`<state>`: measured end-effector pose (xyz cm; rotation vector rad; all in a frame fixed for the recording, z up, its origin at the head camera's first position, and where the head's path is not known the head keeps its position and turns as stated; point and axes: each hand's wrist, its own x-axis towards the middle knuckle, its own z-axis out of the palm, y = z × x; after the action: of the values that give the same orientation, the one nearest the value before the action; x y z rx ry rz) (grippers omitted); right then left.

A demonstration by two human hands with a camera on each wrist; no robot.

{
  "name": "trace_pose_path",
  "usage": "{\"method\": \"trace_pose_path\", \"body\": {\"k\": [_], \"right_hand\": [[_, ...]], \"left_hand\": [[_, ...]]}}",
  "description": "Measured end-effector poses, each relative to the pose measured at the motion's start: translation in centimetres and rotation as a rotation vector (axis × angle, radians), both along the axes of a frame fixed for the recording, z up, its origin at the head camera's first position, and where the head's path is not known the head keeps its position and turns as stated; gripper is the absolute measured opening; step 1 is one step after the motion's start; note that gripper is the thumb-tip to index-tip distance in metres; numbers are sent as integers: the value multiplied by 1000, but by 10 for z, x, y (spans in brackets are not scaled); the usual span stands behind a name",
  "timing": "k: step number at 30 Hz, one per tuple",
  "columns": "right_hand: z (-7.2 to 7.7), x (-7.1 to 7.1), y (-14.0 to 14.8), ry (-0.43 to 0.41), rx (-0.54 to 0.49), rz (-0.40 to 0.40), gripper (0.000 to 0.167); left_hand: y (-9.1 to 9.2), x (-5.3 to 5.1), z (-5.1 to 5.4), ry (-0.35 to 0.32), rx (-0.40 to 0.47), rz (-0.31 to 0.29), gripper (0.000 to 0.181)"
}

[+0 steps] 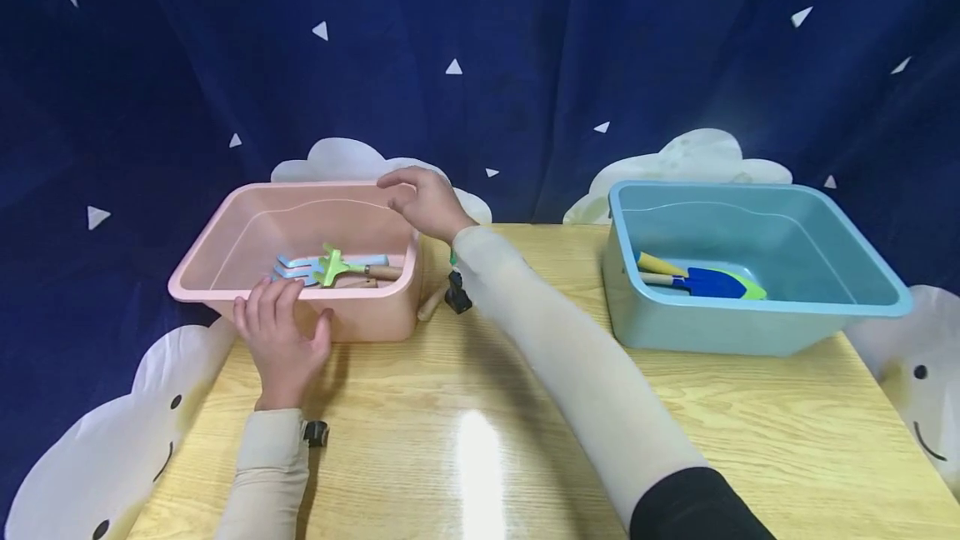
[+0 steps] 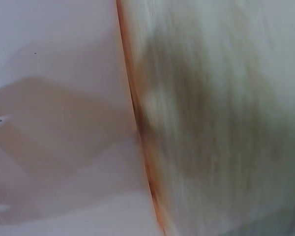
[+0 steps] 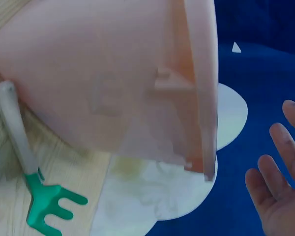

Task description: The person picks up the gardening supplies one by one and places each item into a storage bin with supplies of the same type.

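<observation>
My left hand [image 1: 281, 348] holds the front rim of a pink bin [image 1: 367, 319], fingers over the edge and thumb spread against the outer wall. My right hand [image 1: 427, 202] hovers by that bin's back right corner, fingers apart and loosely bent, with nothing in them. Inside the bin lie a light blue hand fork [image 1: 296, 269] and a light green pronged tool [image 1: 330, 267] with a wooden handle. A green hand rake [image 3: 44, 201] lies on the table beside the bin's right wall; in the head view, my right wrist partly hides it.
At the right stands a blue bin [image 1: 750, 327] containing a blue trowel [image 1: 712, 282], a yellow handle [image 1: 660, 265] and a partly hidden lime-green blade [image 1: 752, 290]. Both bins are on a wooden table [image 1: 420, 440]. Behind hangs a dark blue curtain [image 1: 525, 107] with white clouds.
</observation>
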<state>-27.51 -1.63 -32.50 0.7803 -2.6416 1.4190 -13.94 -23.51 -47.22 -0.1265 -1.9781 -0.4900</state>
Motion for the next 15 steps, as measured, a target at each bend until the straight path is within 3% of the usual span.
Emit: {"method": "trace_pose_path", "body": {"k": [7,15], "right_hand": [[-5,-7,24,37,35,-68,26],[-20,-13,47,-30,181,-74,28]], "left_hand": [[0,0,-1,-1,6,-1,50],[1,-2,-1,20,7,1,51]]}}
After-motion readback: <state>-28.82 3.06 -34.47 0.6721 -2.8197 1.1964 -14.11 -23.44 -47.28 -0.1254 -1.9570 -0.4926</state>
